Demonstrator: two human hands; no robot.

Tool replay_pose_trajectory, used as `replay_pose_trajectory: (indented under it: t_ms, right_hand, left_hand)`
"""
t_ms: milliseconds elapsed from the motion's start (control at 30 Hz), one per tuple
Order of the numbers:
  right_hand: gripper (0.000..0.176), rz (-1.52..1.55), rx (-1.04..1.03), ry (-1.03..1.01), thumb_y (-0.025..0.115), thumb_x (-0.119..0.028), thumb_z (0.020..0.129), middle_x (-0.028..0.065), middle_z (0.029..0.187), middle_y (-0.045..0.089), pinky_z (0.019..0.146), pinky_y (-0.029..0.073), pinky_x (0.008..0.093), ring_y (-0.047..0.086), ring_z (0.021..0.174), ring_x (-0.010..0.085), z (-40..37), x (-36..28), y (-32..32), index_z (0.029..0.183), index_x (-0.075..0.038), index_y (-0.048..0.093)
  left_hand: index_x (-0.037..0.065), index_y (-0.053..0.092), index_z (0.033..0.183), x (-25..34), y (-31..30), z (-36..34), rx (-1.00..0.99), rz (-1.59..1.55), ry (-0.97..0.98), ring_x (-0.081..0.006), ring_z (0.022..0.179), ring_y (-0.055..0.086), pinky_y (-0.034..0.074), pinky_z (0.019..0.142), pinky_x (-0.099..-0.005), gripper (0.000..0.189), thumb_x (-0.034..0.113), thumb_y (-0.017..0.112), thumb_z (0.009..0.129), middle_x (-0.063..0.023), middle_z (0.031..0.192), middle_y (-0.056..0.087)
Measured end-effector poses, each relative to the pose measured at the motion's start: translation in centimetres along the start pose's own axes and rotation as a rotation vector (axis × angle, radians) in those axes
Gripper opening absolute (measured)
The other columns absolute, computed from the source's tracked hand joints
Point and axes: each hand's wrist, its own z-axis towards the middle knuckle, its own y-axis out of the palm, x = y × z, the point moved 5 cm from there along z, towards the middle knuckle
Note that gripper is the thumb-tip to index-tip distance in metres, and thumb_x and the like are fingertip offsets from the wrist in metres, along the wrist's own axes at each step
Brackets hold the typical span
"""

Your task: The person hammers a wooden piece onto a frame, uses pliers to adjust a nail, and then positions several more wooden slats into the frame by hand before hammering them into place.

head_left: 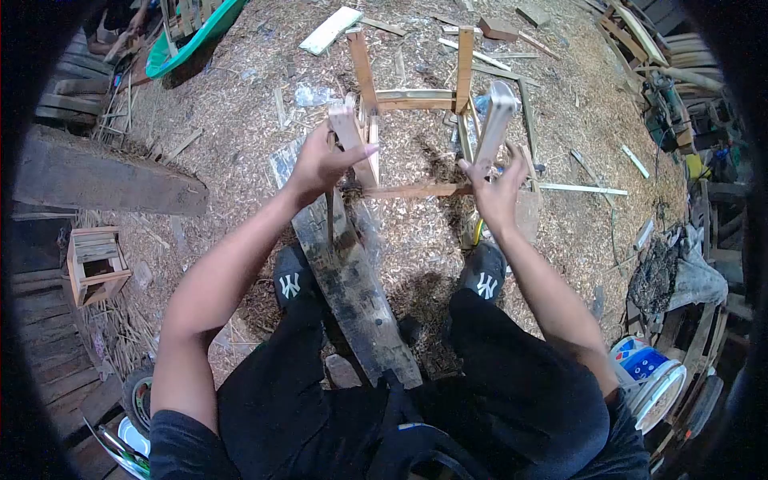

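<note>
Fingers of the left hand (320,164) were clamped round the left upright of the wooden frame (416,100); the right hand (498,188) gripped its right upright; the frame was held over a weathered plank (352,280) between the shoes (290,282); the shavings-strewn floor (240,120) lay open around, with scrap slats (330,30) at its far edge.

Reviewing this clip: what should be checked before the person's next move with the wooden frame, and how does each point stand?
1. Left hand grips the wooden frame: ok.
2. Right hand grips its other side: ok.
3. Frame seated on the dark plank: cannot tell.
4. Shoes clear of the frame: ok.
5. Frame joints tight: cannot tell.
6. Floor free of loose offcuts: not ok, scraps lie around.
</note>
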Motion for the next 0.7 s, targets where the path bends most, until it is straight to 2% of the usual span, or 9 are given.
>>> replay_pose_trajectory:
  t_ms: [67, 133, 200, 233, 267, 367, 400, 533, 700]
  right_hand:
    - [0.106, 0.068, -0.047, 0.385, 0.076, -0.046, 0.088, 0.0289, 0.148, 0.015, 0.114, 0.035, 0.0564, 0.035, 0.135, 0.0476, -2.4, 1.0, 1.1, 0.151, 0.007, 0.008]
    - [0.099, 0.143, -0.105, 0.611, 0.073, -0.043, 0.091, 0.0298, 0.147, 0.016, 0.113, 0.036, 0.0522, 0.038, 0.132, 0.0459, -6.1, 2.5, 3.0, 0.150, 0.006, 0.010]
    - [0.054, 0.438, -0.338, 0.696, 0.070, -0.028, 0.096, 0.0163, 0.118, 0.060, 0.106, 0.042, 0.0410, 0.057, 0.112, 0.0273, -9.6, 3.2, 5.8, 0.134, 0.002, 0.047]
    - [0.035, 0.398, -0.540, 0.471, 0.068, -0.026, 0.097, 0.0189, 0.108, 0.068, 0.100, 0.049, 0.0410, 0.064, 0.108, 0.0274, -10.0, 1.5, 6.6, 0.113, 0.004, 0.061]
    - [0.027, 0.259, -0.754, 0.334, 0.066, -0.024, 0.098, 0.0157, 0.122, 0.067, 0.099, 0.049, 0.0398, 0.064, 0.108, 0.0290, -11.1, 0.5, 7.1, 0.111, 0.000, 0.067]
    - [0.049, 0.330, -1.079, 0.075, 0.067, -0.029, 0.096, 0.0160, 0.130, 0.065, 0.109, 0.044, 0.0388, 0.059, 0.124, 0.0279, -13.0, -3.1, 8.5, 0.136, -0.003, 0.056]
    - [0.053, 0.324, -1.119, 0.041, 0.067, -0.030, 0.096, 0.0171, 0.130, 0.064, 0.109, 0.044, 0.0392, 0.059, 0.125, 0.0292, -13.4, -3.5, 9.2, 0.140, -0.003, 0.053]
    - [0.062, 0.332, -1.065, -0.215, 0.067, -0.031, 0.096, 0.0212, 0.132, 0.062, 0.111, 0.042, 0.0403, 0.057, 0.127, 0.0334, -14.1, -5.3, 9.9, 0.148, -0.004, 0.045]
    - [0.059, 0.208, -1.212, -0.089, 0.063, -0.034, 0.100, 0.0203, 0.131, 0.064, 0.106, 0.046, 0.0394, 0.061, 0.122, 0.0294, -15.0, -4.3, 10.6, 0.148, -0.003, 0.045]
  left_hand:
    - [0.001, 0.053, 0.127, 0.3, 0.0, -0.6, 0.001, 0.190, 0.071, -0.0189, 0.104, 0.064, 0.052, 0.092, -0.0336, 0.049, 0.017, 0.078, 0.089, -0.0128, 0.112, 0.065]
    - [0.002, 0.051, 0.130, 0.7, 0.7, -1.4, 0.042, 0.216, 0.174, -0.0187, 0.103, 0.064, 0.052, 0.091, -0.0335, 0.052, 0.020, 0.078, 0.089, -0.0131, 0.111, 0.064]
    - [0.002, 0.048, 0.132, 0.9, 1.4, -2.0, 0.082, 0.240, 0.277, -0.0186, 0.102, 0.064, 0.053, 0.090, -0.0334, 0.056, 0.023, 0.079, 0.090, -0.0133, 0.110, 0.064]
    - [0.003, 0.046, 0.133, 0.7, 1.4, -2.2, 0.160, 0.222, 0.298, -0.0184, 0.101, 0.063, 0.053, 0.088, -0.0330, 0.058, 0.025, 0.079, 0.090, -0.0129, 0.110, 0.064]
    - [0.004, 0.045, 0.134, 0.5, 1.3, -2.6, 0.240, 0.204, 0.319, -0.0181, 0.100, 0.063, 0.053, 0.086, -0.0325, 0.061, 0.027, 0.079, 0.090, -0.0125, 0.109, 0.063]
    - [0.003, 0.045, 0.132, -1.9, 1.7, -3.4, 0.231, -0.065, 0.108, -0.0173, 0.099, 0.064, 0.054, 0.082, -0.0315, 0.062, 0.028, 0.081, 0.089, -0.0109, 0.109, 0.065]
    - [0.002, 0.047, 0.129, -3.4, 1.7, -3.5, 0.165, -0.039, -0.088, -0.0158, 0.096, 0.065, 0.053, 0.081, -0.0312, 0.060, 0.030, 0.082, 0.088, -0.0088, 0.104, 0.066]
    - [0.002, 0.059, 0.105, -6.0, 2.9, -5.7, 0.256, -0.203, -0.144, -0.0135, 0.081, 0.063, 0.052, 0.074, -0.0322, 0.037, 0.025, 0.082, 0.088, -0.0040, 0.090, 0.067]
    - [0.005, 0.062, 0.100, -6.8, 3.8, -6.5, 0.279, -0.465, -0.331, -0.0113, 0.074, 0.059, 0.049, 0.067, -0.0297, 0.027, 0.021, 0.081, 0.089, -0.0032, 0.087, 0.067]
